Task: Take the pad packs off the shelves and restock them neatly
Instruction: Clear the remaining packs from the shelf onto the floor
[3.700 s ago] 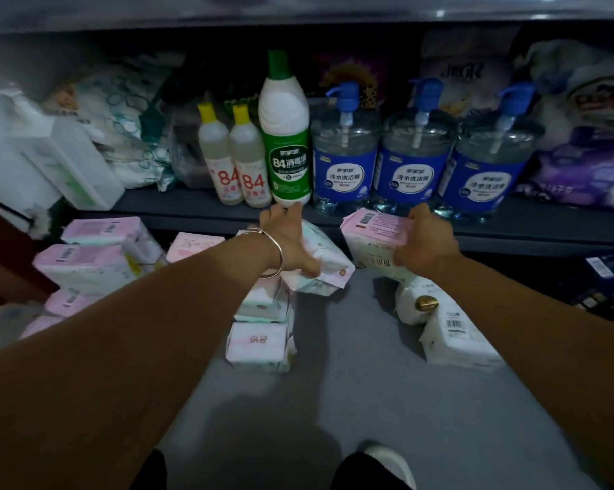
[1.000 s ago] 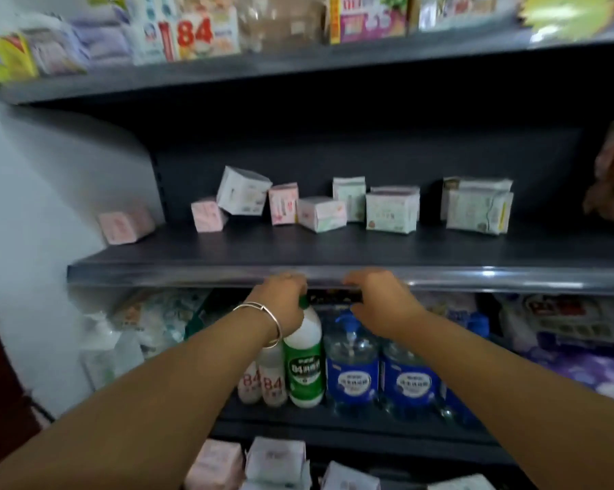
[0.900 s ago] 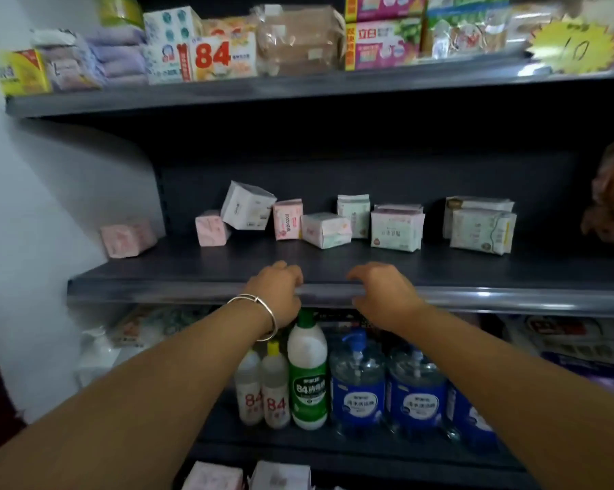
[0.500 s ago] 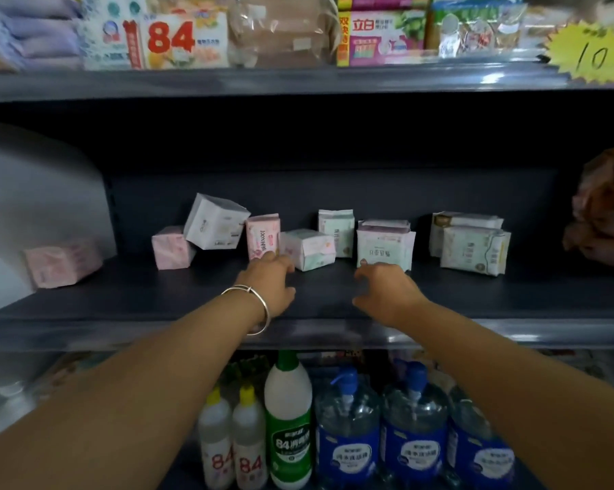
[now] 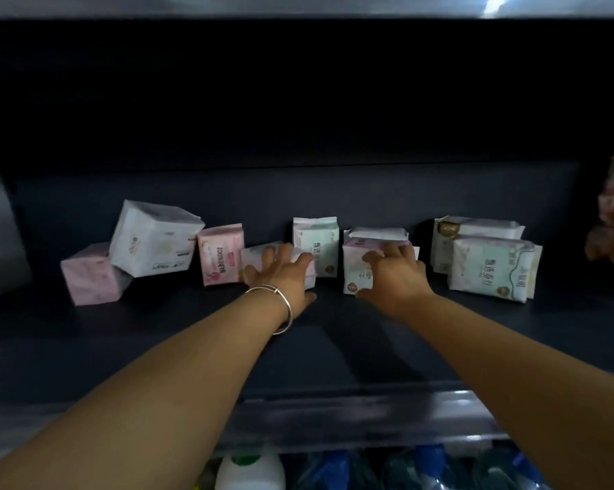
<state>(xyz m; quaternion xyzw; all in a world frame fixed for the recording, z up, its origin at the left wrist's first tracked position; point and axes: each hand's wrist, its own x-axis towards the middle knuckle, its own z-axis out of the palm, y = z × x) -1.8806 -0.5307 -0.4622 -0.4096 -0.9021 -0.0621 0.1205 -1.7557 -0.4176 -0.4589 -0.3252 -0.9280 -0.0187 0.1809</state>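
Both hands have gone from the front rail deep onto the dark grey metal shelf (image 5: 156,348). Just left of the tall mint-and-white plastic pad pack (image 5: 316,242) standing at the back, the left hand (image 5: 280,277) lies with straight, spread fingers over a low pale-pink pad pack (image 5: 254,254). Just right of the mint pack, the right hand (image 5: 395,277) grips a pink-topped white pad pack (image 5: 355,274), fingers hooked over its top. Further left, an upright pink pad pack (image 5: 220,256) reads "100"; the mint pack's Chinese print is too blurred to read.

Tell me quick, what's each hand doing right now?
Left hand: open, fingers spread on the lying pink pack.
Right hand: gripping the upright white pack, fingers over its top.
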